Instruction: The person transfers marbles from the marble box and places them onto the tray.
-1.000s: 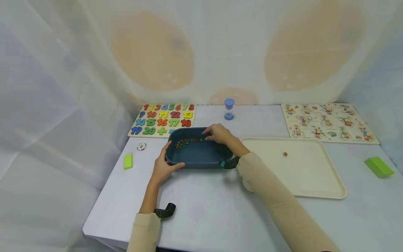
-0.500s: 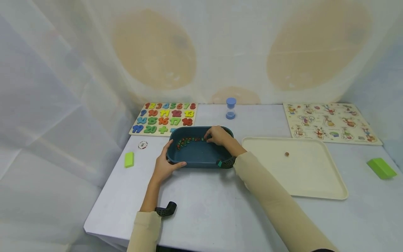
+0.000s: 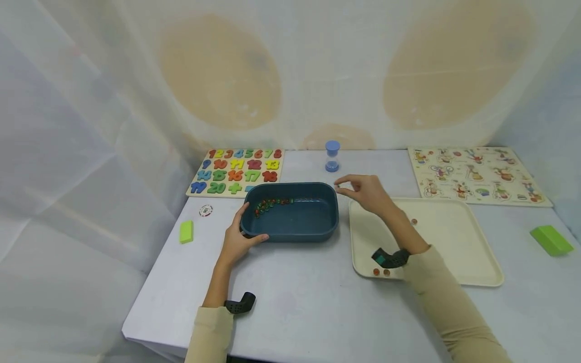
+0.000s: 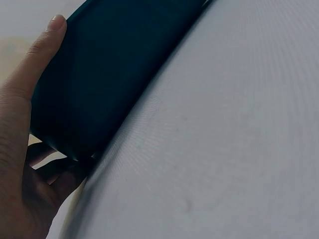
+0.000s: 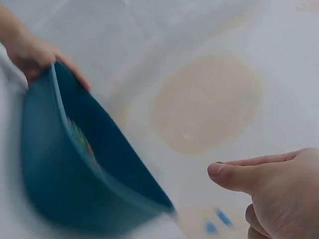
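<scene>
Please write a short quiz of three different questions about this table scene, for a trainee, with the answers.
1. True or false: the left hand grips the rim of the blue tub.
2. Where is the right hand? A: inside the tub. B: in the air between the tub and the cream tray. C: on the hourglass.
3. Fill in: the small beads lie along the tub's ____ wall.

Key: 1 true. 2 B. 3 far.

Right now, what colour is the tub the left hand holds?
Dark teal blue tub, gripped by the left hand; clearest in the head view.
</scene>
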Motion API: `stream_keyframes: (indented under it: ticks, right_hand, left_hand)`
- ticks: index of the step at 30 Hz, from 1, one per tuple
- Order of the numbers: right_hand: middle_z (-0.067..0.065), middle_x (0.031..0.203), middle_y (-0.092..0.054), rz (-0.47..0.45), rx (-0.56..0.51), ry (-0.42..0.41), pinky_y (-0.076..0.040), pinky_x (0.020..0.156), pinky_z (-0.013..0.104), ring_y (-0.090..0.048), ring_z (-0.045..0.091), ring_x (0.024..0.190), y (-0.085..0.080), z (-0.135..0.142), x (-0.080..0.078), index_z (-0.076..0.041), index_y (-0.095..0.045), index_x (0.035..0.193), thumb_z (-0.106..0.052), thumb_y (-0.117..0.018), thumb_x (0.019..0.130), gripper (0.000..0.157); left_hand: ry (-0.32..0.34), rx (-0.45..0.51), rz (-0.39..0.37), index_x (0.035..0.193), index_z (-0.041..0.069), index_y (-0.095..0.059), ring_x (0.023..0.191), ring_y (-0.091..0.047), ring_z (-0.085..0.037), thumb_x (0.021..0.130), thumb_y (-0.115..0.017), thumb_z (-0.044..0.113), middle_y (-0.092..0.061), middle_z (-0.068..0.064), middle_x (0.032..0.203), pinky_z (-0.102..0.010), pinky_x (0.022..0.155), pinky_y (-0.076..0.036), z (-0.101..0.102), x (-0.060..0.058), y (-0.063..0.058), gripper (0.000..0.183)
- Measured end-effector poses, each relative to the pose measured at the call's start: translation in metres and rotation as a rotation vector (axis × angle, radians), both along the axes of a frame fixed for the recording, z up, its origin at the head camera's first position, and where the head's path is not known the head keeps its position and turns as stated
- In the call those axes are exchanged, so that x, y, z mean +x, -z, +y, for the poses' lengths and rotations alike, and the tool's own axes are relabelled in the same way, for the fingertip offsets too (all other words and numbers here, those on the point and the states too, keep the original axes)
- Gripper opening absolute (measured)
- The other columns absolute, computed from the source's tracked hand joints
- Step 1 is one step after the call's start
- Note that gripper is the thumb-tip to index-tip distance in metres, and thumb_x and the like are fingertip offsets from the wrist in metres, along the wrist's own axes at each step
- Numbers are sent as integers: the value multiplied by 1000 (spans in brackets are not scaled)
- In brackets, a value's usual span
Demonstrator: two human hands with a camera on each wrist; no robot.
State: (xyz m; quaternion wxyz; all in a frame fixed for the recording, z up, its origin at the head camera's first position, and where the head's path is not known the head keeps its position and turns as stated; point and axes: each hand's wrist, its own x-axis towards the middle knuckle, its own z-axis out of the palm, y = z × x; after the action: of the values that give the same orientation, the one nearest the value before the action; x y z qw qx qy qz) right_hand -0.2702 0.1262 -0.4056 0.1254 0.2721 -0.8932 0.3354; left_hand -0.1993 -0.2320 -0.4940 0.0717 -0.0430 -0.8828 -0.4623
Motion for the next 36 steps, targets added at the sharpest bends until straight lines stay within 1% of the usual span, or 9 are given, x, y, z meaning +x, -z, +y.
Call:
stream_keyframes:
  ticks: [4, 9, 15, 20, 22, 25, 28, 32, 36]
  right_hand:
    - [-3, 50, -32, -9, 30, 124, -25, 42, 25, -26, 11, 45, 13, 58, 15, -15, -69, 100, -30, -64, 82, 24]
    - [-4, 50, -31, -63, 97, 194, -23, 41, 24, -22, 10, 44, 42, 108, 29, -14, -69, 99, -30, -63, 83, 24]
    - [-4, 52, -32, -121, 180, 236, -22, 43, 24, -24, 10, 48, 70, 133, 37, -11, -70, 98, -29, -65, 82, 25]
    - [-3, 52, -32, -153, 201, 255, -22, 44, 24, -24, 11, 48, 76, 139, 40, -9, -69, 101, -27, -64, 83, 26]
    - [-3, 52, -32, -146, 200, 263, -22, 43, 24, -24, 11, 48, 74, 140, 41, -8, -68, 103, -28, -65, 82, 30]
    - [-4, 51, -32, -99, 175, 261, -22, 43, 24, -24, 10, 47, 70, 137, 40, -8, -67, 105, -31, -66, 80, 33]
    - [-5, 50, -33, -50, 131, 233, -23, 42, 24, -26, 9, 44, 58, 124, 36, -10, -67, 104, -31, -67, 79, 33]
    - [-5, 50, -34, -31, 76, 175, -25, 42, 24, -28, 10, 44, 34, 86, 27, -12, -67, 103, -33, -65, 81, 31]
    - [-4, 51, -32, -14, 44, 72, -25, 43, 25, -28, 11, 47, 12, 35, 14, -12, -67, 104, -32, -65, 81, 30]
  left_hand:
    - [-3, -6, 1, 139, 41, -19, 132, -26, -27, 62, -77, 49, -27, -3, 145, -55, 99, -28, 1, 1, 0, 97]
    - [-9, -4, -6, 138, 42, -19, 132, -27, -27, 63, -78, 44, -27, -3, 145, -55, 99, -28, 1, 1, -1, 96]
    - [-11, -3, -11, 139, 41, -19, 132, -26, -28, 63, -77, 46, -27, -3, 145, -55, 100, -28, 2, 2, 0, 97]
    - [-12, -2, -11, 139, 41, -19, 132, -27, -28, 63, -78, 45, -27, -3, 145, -55, 99, -28, 2, 1, -1, 97]
    - [-14, -3, -10, 139, 40, -19, 132, -27, -28, 63, -78, 42, -28, -3, 145, -55, 99, -28, 2, 1, -1, 97]
    - [-10, -3, -10, 140, 40, -19, 131, -27, -28, 64, -79, 40, -28, -4, 145, -55, 99, -28, 3, 1, -1, 96]
    - [-12, 1, -12, 139, 41, -19, 131, -27, -27, 63, -79, 42, -28, -3, 145, -54, 100, -28, 3, 1, -1, 96]
    - [-9, 6, -7, 139, 40, -19, 132, -27, -27, 63, -78, 44, -28, -3, 145, -54, 100, -28, 3, 1, 0, 97]
    - [-9, 3, -6, 140, 39, -19, 132, -27, -27, 63, -78, 45, -28, -2, 145, -54, 100, -28, 2, 1, 1, 98]
